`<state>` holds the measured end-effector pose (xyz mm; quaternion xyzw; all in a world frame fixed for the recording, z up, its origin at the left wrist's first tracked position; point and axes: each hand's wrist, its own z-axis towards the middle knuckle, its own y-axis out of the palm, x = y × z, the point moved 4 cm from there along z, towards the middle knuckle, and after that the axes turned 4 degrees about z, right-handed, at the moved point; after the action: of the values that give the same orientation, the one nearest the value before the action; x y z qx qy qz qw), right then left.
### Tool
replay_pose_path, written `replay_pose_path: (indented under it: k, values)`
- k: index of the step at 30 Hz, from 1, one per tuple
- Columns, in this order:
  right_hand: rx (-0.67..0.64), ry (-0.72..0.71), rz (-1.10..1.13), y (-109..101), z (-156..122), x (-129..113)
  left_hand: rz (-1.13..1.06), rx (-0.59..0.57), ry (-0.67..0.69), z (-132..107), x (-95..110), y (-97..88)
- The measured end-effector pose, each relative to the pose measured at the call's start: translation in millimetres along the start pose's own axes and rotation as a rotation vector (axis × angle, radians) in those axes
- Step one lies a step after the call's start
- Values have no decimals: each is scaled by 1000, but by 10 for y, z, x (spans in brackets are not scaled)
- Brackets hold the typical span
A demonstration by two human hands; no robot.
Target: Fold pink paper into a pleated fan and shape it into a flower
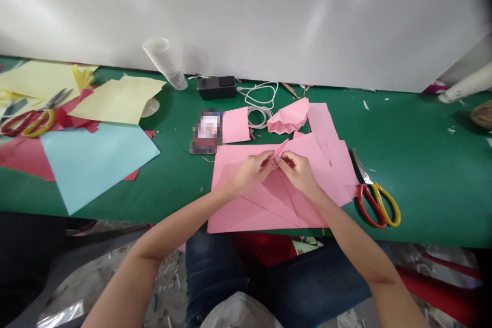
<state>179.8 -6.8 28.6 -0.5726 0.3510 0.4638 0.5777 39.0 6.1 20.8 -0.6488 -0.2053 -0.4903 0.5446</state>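
Observation:
Between my two hands is a narrow folded piece of pink paper [282, 147], its pointed tip sticking up past the fingers. My left hand [253, 170] pinches it from the left, while the fingertips of my right hand [298, 168] grip it from the right. Both hands are just above a stack of pink paper sheets [234, 215] on the green table. Behind them lies a pleated, creased pink paper piece [289, 117], with a small pink square [236, 125] to its left. The lower part of the held paper is hidden by my fingers.
Red-and-yellow-handled scissors [372, 189] lie right of the stack. A phone [207, 131], a black box [217, 87], a coiled white cable [261, 107] and stacked cups [165, 63] are behind. Blue paper [102, 159], yellow paper [119, 98] and other scissors [36, 117] lie left.

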Motion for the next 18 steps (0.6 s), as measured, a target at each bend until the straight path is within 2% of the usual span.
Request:
replay_pose_path:
  k: [5,11,13,18]
  values:
    - [26,55,19,-25,30,19,-194,-53,-23,26,23,-22]
    - [72,83,73,-72,48,-8,-435,-105,-97,45,17,40]
    - [69,82,88,-70,45,-19,-422,-91,-106,40,2,53]
    - [146,89,127,-90,33,-10,-185,-3,-92,17,-34,39]
